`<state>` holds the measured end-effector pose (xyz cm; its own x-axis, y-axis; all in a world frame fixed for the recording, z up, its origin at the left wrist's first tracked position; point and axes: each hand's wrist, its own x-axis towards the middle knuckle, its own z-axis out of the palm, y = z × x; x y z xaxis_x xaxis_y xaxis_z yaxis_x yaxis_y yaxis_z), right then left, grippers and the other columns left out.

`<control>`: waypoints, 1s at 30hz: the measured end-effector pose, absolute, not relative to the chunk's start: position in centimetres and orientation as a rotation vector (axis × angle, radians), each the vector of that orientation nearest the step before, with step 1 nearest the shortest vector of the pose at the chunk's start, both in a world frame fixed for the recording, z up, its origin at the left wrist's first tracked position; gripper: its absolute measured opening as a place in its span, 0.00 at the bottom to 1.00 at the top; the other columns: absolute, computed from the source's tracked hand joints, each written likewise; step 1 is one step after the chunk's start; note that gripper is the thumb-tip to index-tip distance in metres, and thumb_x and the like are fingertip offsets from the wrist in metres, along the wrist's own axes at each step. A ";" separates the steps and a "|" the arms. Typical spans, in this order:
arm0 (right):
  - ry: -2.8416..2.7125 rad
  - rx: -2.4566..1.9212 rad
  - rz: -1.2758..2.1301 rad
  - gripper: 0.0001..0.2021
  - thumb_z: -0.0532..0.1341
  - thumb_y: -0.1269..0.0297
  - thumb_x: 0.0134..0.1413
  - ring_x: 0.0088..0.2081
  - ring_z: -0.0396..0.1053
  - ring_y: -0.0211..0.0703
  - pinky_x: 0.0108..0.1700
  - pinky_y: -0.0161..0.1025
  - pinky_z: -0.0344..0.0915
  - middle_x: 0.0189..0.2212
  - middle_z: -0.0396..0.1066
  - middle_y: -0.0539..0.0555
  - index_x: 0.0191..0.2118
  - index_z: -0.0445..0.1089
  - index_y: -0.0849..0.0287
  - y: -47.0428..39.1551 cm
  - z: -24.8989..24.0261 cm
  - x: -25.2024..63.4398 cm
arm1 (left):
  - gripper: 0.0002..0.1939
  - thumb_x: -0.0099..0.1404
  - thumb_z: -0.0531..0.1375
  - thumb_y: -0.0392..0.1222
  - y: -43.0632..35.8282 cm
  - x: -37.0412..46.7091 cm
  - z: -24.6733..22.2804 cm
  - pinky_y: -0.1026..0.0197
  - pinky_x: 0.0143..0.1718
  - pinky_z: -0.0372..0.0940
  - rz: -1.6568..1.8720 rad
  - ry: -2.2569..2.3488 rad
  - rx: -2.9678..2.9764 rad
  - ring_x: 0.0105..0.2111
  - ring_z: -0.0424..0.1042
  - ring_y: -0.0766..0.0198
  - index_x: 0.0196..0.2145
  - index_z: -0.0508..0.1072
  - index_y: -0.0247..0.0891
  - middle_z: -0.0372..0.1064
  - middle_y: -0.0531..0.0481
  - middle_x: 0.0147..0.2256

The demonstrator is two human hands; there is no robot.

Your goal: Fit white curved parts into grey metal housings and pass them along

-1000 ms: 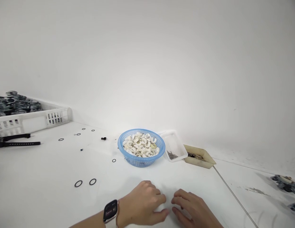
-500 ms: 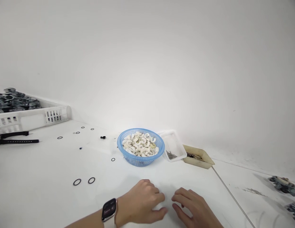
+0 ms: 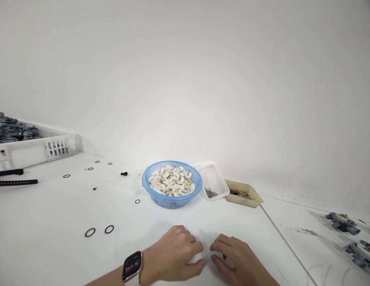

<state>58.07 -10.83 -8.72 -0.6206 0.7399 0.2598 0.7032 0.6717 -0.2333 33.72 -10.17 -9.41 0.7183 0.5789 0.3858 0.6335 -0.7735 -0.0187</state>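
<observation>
My left hand [image 3: 177,254], with a watch [image 3: 132,266] on its wrist, rests low over the white table in front of the blue basket. Its fingers curl loosely and the thumb stands apart, with nothing visible between them. To its right is my right hand [image 3: 235,256], fingers bent and parted from the thumb; I see nothing held there either. A small gap separates the hands. The blue basket [image 3: 169,201] is heaped with white curved pieces [image 3: 173,180]. Two black rings [image 3: 109,229] lie left of my left hand.
Behind the right hand stand a white tray [image 3: 214,178] with metal pins [image 3: 210,193] and a yellowish bin [image 3: 247,198]. A thin rod [image 3: 287,244] lies on the table. Metal assemblies [image 3: 341,223] sit far right, a white crate [image 3: 30,155] of grey parts and black straps [image 3: 16,182] left.
The whole scene has shifted slightly left in view, so more of the metal assemblies shows at the right. Both hands keep nearly the same pose.
</observation>
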 end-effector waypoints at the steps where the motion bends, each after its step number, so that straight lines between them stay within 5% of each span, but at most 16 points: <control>1: -2.552 -1.135 0.149 0.08 0.58 0.70 0.63 0.34 0.73 0.41 0.37 0.36 0.65 0.37 0.76 0.49 0.43 0.74 0.52 -10.8 -8.7 58.1 | 0.15 0.67 0.63 0.51 -10.2 33.7 -9.4 0.60 0.30 0.58 -0.540 -0.988 -2.772 0.24 0.72 0.62 0.29 0.67 0.41 0.71 0.56 0.24; 30: -2.582 -1.149 0.163 0.07 0.58 0.68 0.65 0.34 0.73 0.41 0.37 0.37 0.65 0.37 0.76 0.49 0.42 0.74 0.53 -10.9 -8.5 58.0 | 0.16 0.68 0.61 0.52 -10.3 33.7 -9.7 0.59 0.29 0.56 -0.527 -0.969 -2.796 0.24 0.71 0.63 0.28 0.64 0.40 0.71 0.57 0.24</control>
<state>58.01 -10.95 -8.48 -0.6305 0.7403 0.2331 0.7051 0.6719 -0.2268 33.66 -10.32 -9.73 0.7318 0.5735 0.3682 0.6210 -0.7837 -0.0137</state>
